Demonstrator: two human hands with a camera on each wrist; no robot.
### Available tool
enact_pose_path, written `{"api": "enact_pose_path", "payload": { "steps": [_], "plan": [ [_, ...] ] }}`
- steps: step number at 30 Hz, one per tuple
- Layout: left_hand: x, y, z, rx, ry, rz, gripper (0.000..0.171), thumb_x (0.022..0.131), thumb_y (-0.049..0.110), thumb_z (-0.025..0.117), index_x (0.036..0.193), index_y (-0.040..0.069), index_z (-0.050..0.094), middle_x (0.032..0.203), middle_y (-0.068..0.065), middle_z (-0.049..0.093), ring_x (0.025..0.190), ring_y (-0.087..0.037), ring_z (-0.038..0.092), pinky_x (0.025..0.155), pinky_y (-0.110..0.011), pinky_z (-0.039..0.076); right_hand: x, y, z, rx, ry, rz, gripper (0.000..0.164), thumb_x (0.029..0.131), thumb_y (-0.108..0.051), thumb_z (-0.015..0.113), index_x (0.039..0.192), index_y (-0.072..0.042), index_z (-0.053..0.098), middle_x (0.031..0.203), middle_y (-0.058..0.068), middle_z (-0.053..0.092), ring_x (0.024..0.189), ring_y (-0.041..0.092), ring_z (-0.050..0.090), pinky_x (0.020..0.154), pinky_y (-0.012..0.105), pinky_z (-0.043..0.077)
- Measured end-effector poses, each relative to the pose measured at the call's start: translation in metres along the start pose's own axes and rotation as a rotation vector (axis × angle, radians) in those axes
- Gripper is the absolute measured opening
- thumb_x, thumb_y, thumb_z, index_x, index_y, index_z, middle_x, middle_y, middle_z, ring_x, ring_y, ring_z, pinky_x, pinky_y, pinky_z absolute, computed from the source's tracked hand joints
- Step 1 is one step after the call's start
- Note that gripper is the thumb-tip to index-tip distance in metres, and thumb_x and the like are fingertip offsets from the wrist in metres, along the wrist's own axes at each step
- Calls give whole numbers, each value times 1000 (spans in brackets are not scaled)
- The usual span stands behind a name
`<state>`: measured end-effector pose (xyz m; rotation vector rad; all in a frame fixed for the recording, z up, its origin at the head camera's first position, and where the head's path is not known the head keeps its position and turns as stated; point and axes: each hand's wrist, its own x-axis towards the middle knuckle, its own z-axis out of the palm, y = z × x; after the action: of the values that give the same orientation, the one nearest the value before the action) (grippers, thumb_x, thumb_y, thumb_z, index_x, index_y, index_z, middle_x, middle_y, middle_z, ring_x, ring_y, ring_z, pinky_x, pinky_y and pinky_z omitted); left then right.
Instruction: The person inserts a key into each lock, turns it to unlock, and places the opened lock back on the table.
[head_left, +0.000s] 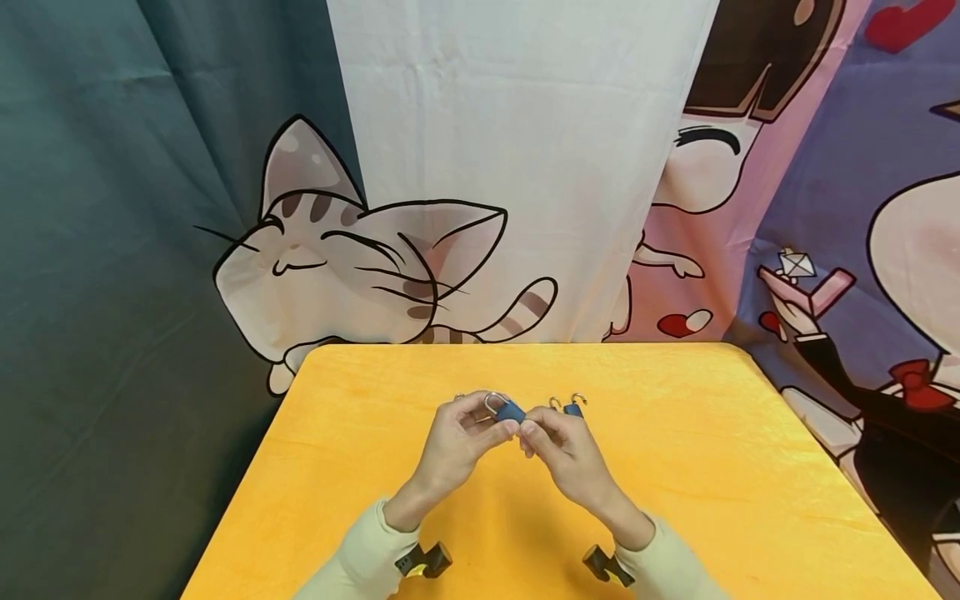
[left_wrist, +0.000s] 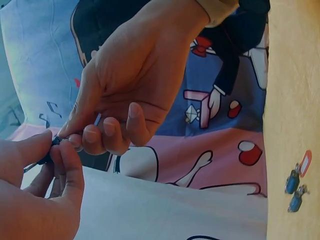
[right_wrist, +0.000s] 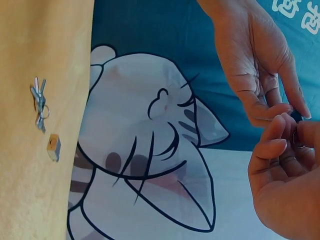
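Observation:
A small blue padlock (head_left: 512, 412) with a silver shackle is held above the table between both hands. My left hand (head_left: 448, 450) grips its body between thumb and fingers, the shackle pointing up and left. My right hand (head_left: 579, 467) meets it at the end opposite the shackle, its thumb and forefinger pinching a small metal piece like a key, mostly hidden by the fingers. Just beyond the right hand lie two more blue padlocks, one of them (head_left: 573, 410) partly covered by it; the left wrist view shows an upper padlock (left_wrist: 292, 182) and a lower padlock (left_wrist: 296, 201).
A bunch of keys (right_wrist: 38, 102) lies on the yellow table (head_left: 337, 467), with a small block-shaped thing (right_wrist: 54, 147) near it. Beside the two padlocks is a red-edged tag (left_wrist: 305, 162). Printed curtains (head_left: 525, 150) hang behind the table's far edge.

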<state>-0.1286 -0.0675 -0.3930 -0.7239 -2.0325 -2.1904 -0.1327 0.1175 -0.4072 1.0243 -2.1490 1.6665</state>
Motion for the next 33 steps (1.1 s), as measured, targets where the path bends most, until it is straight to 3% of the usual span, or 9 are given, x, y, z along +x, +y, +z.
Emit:
{"api": "enact_pose_path", "payload": {
  "steps": [6, 14, 19, 25, 28, 33],
  "plan": [
    [-2, -2, 0, -57, 26, 4, 30, 86, 11, 75, 105, -10, 65, 102, -6, 65, 93, -10, 68, 87, -25, 57, 0, 0, 2, -97, 18, -30, 24, 96, 3, 57, 83, -15, 64, 70, 0, 61, 63, 9, 55, 56, 23, 51],
    [-2, -5, 0, -31, 15, 16, 22, 89, 8, 71, 105, -6, 67, 100, -15, 66, 91, -11, 69, 84, -26, 59, -2, 1, 1, -260, 61, -57, 16, 92, -5, 67, 89, -20, 69, 76, -7, 65, 67, 0, 54, 59, 21, 50],
    [-3, -3, -1, -28, 16, 26, 22, 90, 8, 70, 106, -6, 66, 102, -16, 65, 93, -11, 69, 87, -27, 58, -3, -2, -1, -302, 55, -67, 13, 89, -12, 72, 94, -23, 68, 78, -10, 64, 68, 0, 53, 54, 21, 49],
    [-3, -1, -2, -26, 18, 43, 20, 90, 6, 70, 106, -6, 66, 104, -17, 65, 94, -11, 68, 89, -26, 57, 1, -9, -10, -334, 40, -71, 17, 86, -13, 75, 100, -18, 66, 78, -11, 60, 68, 0, 53, 52, 23, 48],
    [-3, -2, -3, 20, 25, 66, 19, 89, 7, 71, 105, -3, 67, 105, -18, 65, 94, -10, 67, 89, -27, 57, 4, -12, -16, -361, 45, -90, 17, 86, -10, 75, 100, -16, 66, 78, -11, 61, 68, 0, 52, 53, 21, 47],
    [-3, -7, -2, 195, 51, 184, 13, 88, 11, 73, 100, 6, 71, 98, -11, 69, 90, -12, 65, 82, -29, 58, 10, -20, -23, -399, 55, -136, 17, 86, -8, 74, 100, -16, 66, 80, -8, 62, 65, 1, 49, 53, 17, 44]
  ]
}}
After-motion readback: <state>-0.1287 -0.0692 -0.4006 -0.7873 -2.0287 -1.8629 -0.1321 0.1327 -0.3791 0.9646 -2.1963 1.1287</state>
